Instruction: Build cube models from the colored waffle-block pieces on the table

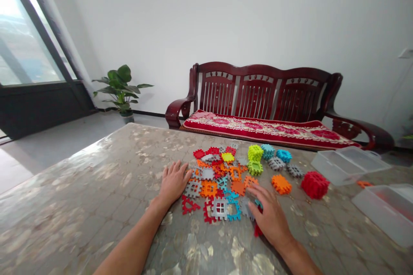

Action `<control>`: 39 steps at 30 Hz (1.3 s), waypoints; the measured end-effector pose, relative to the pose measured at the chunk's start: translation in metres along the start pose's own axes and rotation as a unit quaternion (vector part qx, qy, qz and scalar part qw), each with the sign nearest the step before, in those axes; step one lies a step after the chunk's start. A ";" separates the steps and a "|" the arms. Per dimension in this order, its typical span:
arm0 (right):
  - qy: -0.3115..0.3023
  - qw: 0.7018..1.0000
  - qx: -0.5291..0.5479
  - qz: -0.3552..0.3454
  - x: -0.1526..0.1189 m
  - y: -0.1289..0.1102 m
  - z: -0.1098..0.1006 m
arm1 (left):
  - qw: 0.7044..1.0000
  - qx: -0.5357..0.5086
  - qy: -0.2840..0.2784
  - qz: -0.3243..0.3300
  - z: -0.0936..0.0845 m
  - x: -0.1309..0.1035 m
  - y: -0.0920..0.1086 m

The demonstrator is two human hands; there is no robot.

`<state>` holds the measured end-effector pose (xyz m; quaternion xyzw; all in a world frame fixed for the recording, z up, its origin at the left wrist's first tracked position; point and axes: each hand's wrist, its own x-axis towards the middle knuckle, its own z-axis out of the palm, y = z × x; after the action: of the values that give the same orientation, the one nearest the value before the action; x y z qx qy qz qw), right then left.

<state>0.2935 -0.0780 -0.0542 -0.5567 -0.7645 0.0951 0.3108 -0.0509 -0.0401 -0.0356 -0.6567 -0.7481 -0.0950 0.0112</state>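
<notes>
Notched plastic tiles in red, orange, blue, grey and yellow lie in a loose spread at the table's middle, among them a grey window tile (220, 209) and an orange window tile (209, 189). My left hand (174, 181) rests palm down at the spread's left edge, fingers apart, holding nothing. At the right edge my right hand (268, 213) lies over several tiles with its fingers spread, partly hiding grey, teal and red pieces. Beyond it stand a lime green stack (255, 160), an orange stack (281, 184) and a red stack (315, 184).
Blue stacks (284, 155) and grey stacks (276, 163) stand at the back right. Two clear plastic containers (387, 215) sit on the right of the patterned table (97, 206). Behind are a wooden bench (254, 94) and a potted plant (120, 88).
</notes>
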 end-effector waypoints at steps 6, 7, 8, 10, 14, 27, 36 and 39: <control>-0.088 0.989 -0.001 -0.117 -0.004 -0.034 -0.015 | 0.999 0.003 0.004 0.040 0.003 0.000 0.000; -0.097 0.987 -0.004 -0.127 -0.005 -0.038 -0.017 | 0.999 0.001 0.008 0.042 0.004 0.001 -0.001; -0.102 0.986 -0.007 -0.134 -0.006 -0.042 -0.017 | 0.999 0.001 0.010 0.044 0.004 0.001 -0.001; -0.104 0.984 -0.011 -0.142 -0.007 -0.047 -0.017 | 0.999 0.007 0.012 0.046 0.005 0.002 -0.001; -0.098 0.982 -0.013 -0.163 -0.008 -0.049 -0.014 | 0.998 0.018 0.016 0.053 0.007 0.003 -0.002; 0.053 0.991 -0.012 -0.126 0.005 -0.019 -0.011 | 0.997 0.014 0.037 0.069 0.014 0.005 -0.006; -0.085 0.993 0.077 -0.041 0.014 -0.016 -0.041 | 0.997 0.012 0.033 0.073 0.010 0.005 -0.004; -0.198 0.973 0.061 -0.102 0.012 -0.023 -0.053 | 0.997 0.019 0.029 0.071 0.009 0.004 -0.003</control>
<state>0.3038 -0.0854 0.0029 -0.4254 -0.8565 0.2178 0.1948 -0.0538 -0.0348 -0.0440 -0.7046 -0.7007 -0.0991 0.0520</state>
